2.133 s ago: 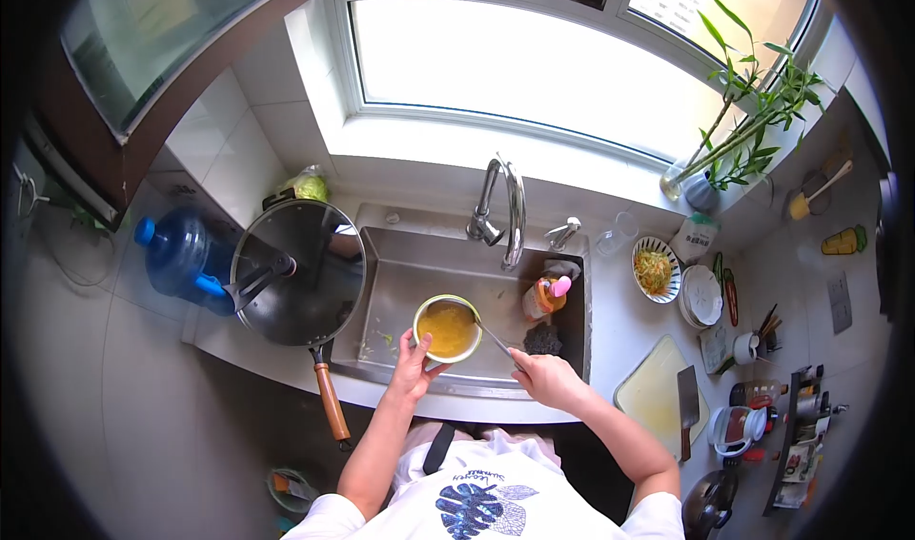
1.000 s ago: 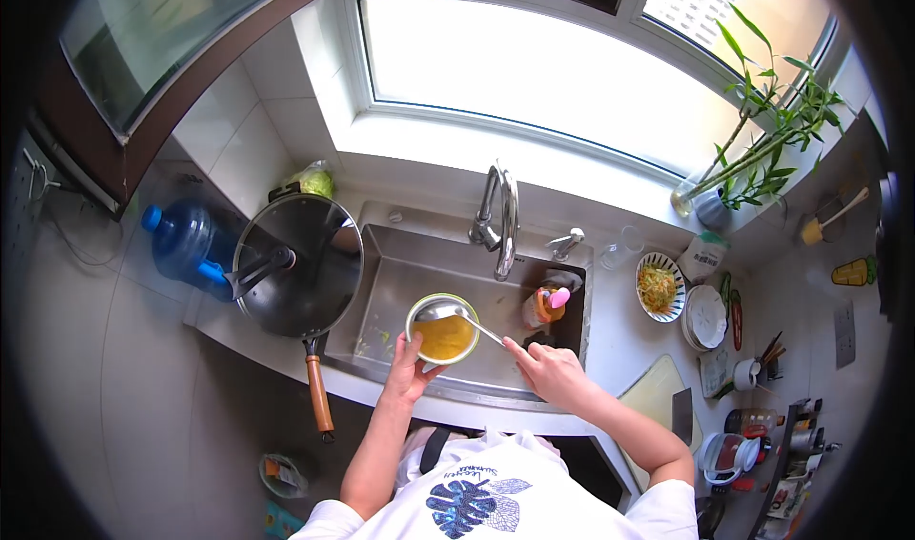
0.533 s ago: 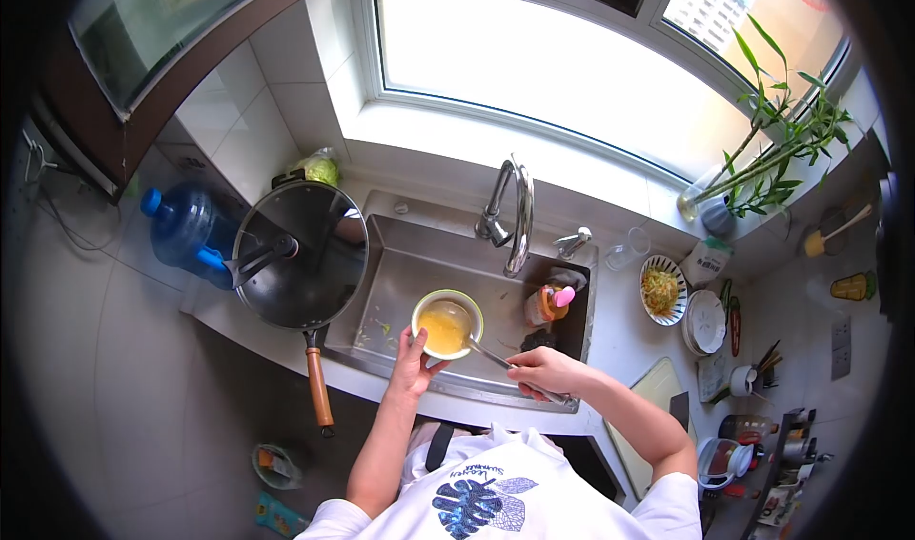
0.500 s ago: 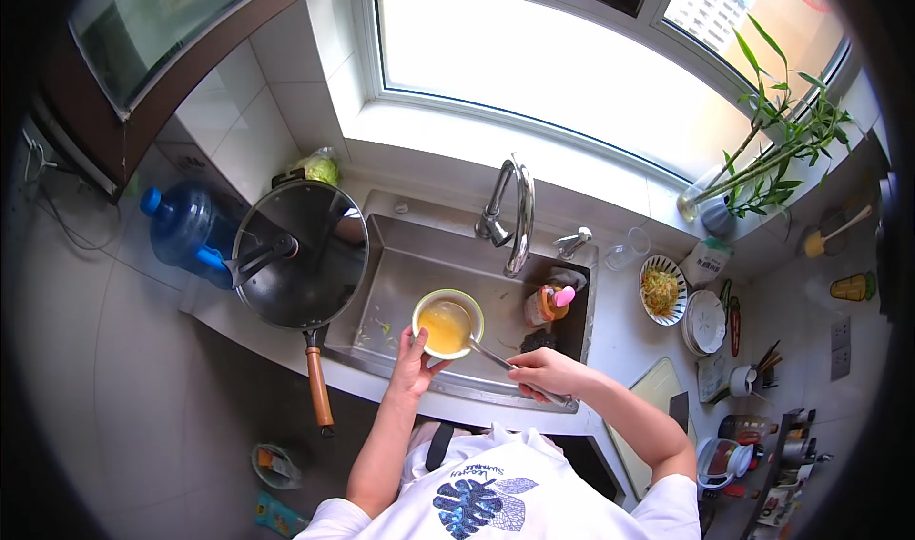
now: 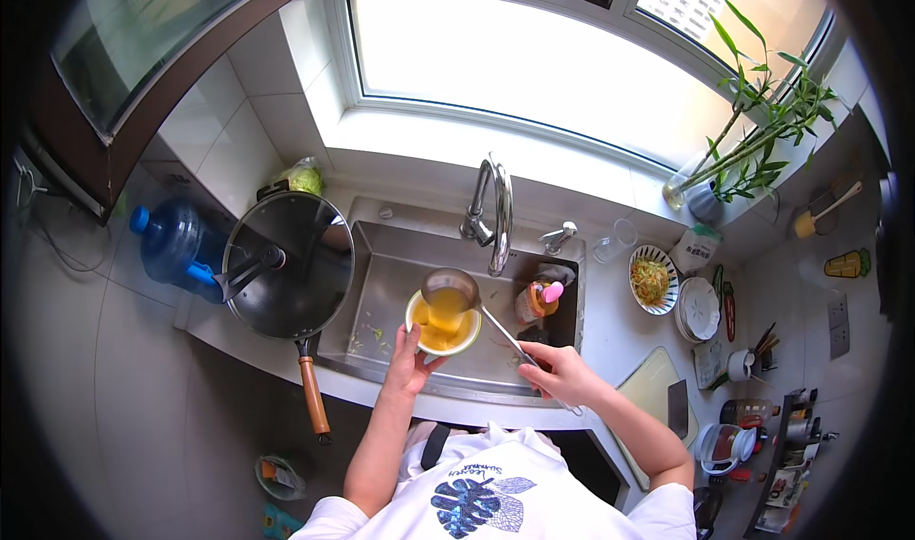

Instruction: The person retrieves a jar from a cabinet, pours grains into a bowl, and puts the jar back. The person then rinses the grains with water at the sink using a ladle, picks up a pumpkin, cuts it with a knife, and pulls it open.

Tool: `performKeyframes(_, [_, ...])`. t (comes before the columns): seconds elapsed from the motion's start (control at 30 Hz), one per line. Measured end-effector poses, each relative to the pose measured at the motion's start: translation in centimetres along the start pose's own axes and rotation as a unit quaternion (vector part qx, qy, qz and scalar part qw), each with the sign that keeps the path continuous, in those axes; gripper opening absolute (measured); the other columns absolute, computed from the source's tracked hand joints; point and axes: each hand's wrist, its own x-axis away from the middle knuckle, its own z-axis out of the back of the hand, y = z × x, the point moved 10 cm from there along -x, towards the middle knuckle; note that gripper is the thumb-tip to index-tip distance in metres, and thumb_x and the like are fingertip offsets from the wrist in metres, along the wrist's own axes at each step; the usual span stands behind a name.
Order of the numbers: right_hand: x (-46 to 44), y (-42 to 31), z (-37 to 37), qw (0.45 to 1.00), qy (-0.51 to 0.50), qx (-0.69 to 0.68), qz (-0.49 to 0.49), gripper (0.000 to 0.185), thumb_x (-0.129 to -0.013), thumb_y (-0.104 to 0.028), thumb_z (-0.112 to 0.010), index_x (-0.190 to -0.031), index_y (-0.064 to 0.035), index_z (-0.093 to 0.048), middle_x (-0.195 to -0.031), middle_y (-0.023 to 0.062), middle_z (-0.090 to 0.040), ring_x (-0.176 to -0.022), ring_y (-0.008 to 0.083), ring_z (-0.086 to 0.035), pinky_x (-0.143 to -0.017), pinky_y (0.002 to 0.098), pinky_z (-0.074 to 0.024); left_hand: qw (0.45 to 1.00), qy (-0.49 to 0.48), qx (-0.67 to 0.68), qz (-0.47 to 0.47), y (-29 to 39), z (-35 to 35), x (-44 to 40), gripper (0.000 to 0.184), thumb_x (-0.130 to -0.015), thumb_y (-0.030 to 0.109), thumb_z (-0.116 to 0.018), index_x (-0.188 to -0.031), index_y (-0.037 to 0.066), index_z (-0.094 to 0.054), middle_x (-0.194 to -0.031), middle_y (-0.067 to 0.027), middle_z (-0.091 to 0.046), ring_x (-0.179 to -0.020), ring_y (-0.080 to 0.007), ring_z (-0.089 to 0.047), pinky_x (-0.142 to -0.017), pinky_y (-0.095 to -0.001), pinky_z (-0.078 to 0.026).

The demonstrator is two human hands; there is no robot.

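My left hand (image 5: 410, 361) grips the near left side of a bowl (image 5: 465, 341) over the sink, thumb at the rim. Yellow liquid (image 5: 437, 337) fills much of the bowl. My right hand (image 5: 560, 372) is closed around the handle of a metal ladle (image 5: 450, 282). The ladle's head is above the bowl, tilted, and yellow liquid runs from it into the bowl. Part of the bowl's far rim is hidden by the ladle.
The steel sink (image 5: 381, 254) has a faucet (image 5: 500, 216) behind it and a pink-topped bottle (image 5: 536, 302) inside. A lidded pan (image 5: 286, 297) stands left. Right are a bowl of shredded food (image 5: 652, 281), stacked plates (image 5: 702, 309), a cutting board (image 5: 640, 387) and a knife (image 5: 678, 407).
The ladle's head has come up out of the bowl and tipped, so liquid now pours from it. My right hand has shifted slightly right. The whole view has moved a little.
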Motion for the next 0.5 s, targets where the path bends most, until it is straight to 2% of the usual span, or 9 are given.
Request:
performKeyframes(0.03, [0.0,0.4,-0.1,1.000,0.000,0.000,0.000,0.043,-0.096,-0.017,-0.057,-0.137,-0.0074,-0.050,-0.068,0.0040,-0.055,-0.054,0.0099,-0.053,-0.054,0.0268,-0.0479,1.000,0.000,0.000,0.000,0.1,-0.1,0.0,0.058,-0.086,0.044,-0.071,-0.130,0.024,-0.039,-0.135,-0.0053,-0.043,-0.124,-0.0289,-0.048,-0.087,-0.0517,-0.053])
performKeyframes(0.1, [0.5,-1.4,0.7,0.982,0.064,0.101,0.143,0.045,-0.093,-0.016,-0.060,-0.136,-0.0083,-0.051,-0.070,0.0067,-0.059,-0.056,0.0141,-0.057,-0.054,0.0298,-0.0490,1.000,-0.002,-0.003,-0.002,0.3,-0.3,0.0,0.059,-0.085,0.044,-0.071,-0.130,0.024,-0.039,-0.135,-0.0054,-0.043,-0.124,-0.0285,-0.047,-0.088,-0.0509,-0.053])
performKeyframes(0.13, [0.2,-0.8,0.5,0.982,0.064,0.101,0.143,0.045,-0.093,-0.016,-0.060,-0.136,-0.0083,-0.051,-0.070,0.0067,-0.059,-0.056,0.0141,-0.057,-0.054,0.0298,-0.0490,1.000,-0.001,-0.003,-0.002,0.4,-0.1,0.0,0.059,-0.085,0.044,-0.071,-0.130,0.024,-0.039,-0.135,-0.0054,-0.043,-0.124,-0.0285,-0.047,-0.088,-0.0509,-0.053])
performKeyframes(0.2, [1.4,-3.2,0.5,0.894,0.169,0.298,0.287,0.047,-0.090,-0.016,-0.062,-0.136,-0.0111,-0.052,-0.070,0.0066,-0.058,-0.059,0.0167,-0.060,-0.054,0.0320,-0.0486,1.000,0.003,-0.007,0.000,0.5,0.1,0.0,0.061,-0.084,0.045,-0.072,-0.130,0.024,-0.038,-0.134,-0.0057,-0.043,-0.125,-0.0282,-0.045,-0.088,-0.0507,-0.053])
performKeyframes(0.23, [1.3,-3.3,0.3,0.894,0.169,0.298,0.288,0.047,-0.090,-0.016,-0.062,-0.136,-0.0111,-0.052,-0.070,0.0066,-0.058,-0.059,0.0167,-0.060,-0.054,0.0320,-0.0486,1.000,0.003,-0.007,-0.001,0.5,0.1,0.0,0.061,-0.084,0.045,-0.072,-0.130,0.024,-0.038,-0.134,-0.0057,-0.043,-0.125,-0.0282,-0.045,-0.088,-0.0507,-0.053])
performKeyframes(0.3, [1.0,-3.7,-0.6,0.844,0.179,0.428,0.270,0.047,-0.090,-0.019,-0.062,-0.135,-0.0133,-0.053,-0.068,0.0046,-0.054,-0.058,0.0181,-0.060,-0.052,0.0347,-0.0472,1.000,0.014,-0.012,-0.006,0.8,0.4,0.3,0.062,-0.082,0.046,-0.074,-0.129,0.024,-0.039,-0.135,-0.0059,-0.042,-0.127,-0.0282,-0.043,-0.088,-0.0510,-0.053])
performKeyframes(0.33, [0.6,-3.5,-0.8,0.844,0.178,0.428,0.271,0.047,-0.090,-0.019,-0.062,-0.135,-0.0133,-0.053,-0.068,0.0046,-0.054,-0.058,0.0181,-0.060,-0.052,0.0347,-0.0472,1.000,0.015,-0.012,-0.007,0.9,0.4,0.4,0.062,-0.082,0.046,-0.074,-0.129,0.024,-0.039,-0.135,-0.0059,-0.042,-0.127,-0.0282,-0.043,-0.088,-0.0510,-0.053])
performKeyframes(0.4, [0.2,-3.6,-1.6,0.785,0.206,0.495,0.311,0.045,-0.091,-0.019,-0.059,-0.135,-0.0127,-0.053,-0.066,0.0040,-0.050,-0.055,0.0182,-0.058,-0.051,0.0345,-0.0462,1.000,0.020,-0.003,-0.016,1.2,0.3,0.7,0.060,-0.082,0.044,-0.075,-0.129,0.025,-0.042,-0.128,-0.0034,-0.049,-0.120,-0.0259,-0.051,-0.084,-0.0478,-0.057])
performKeyframes(0.5, [-0.8,-3.2,-2.2,0.786,0.191,0.511,0.293,0.043,-0.092,-0.019,-0.058,-0.133,-0.0093,-0.053,-0.069,0.0057,-0.052,-0.057,0.0218,-0.059,-0.052,0.0362,-0.0466,0.999,0.024,-0.015,-0.020,1.7,0.1,1.2,0.056,-0.082,0.044,-0.074,-0.125,0.026,-0.044,-0.126,-0.0029,-0.050,-0.119,-0.0252,-0.051,-0.084,-0.0468,-0.056])
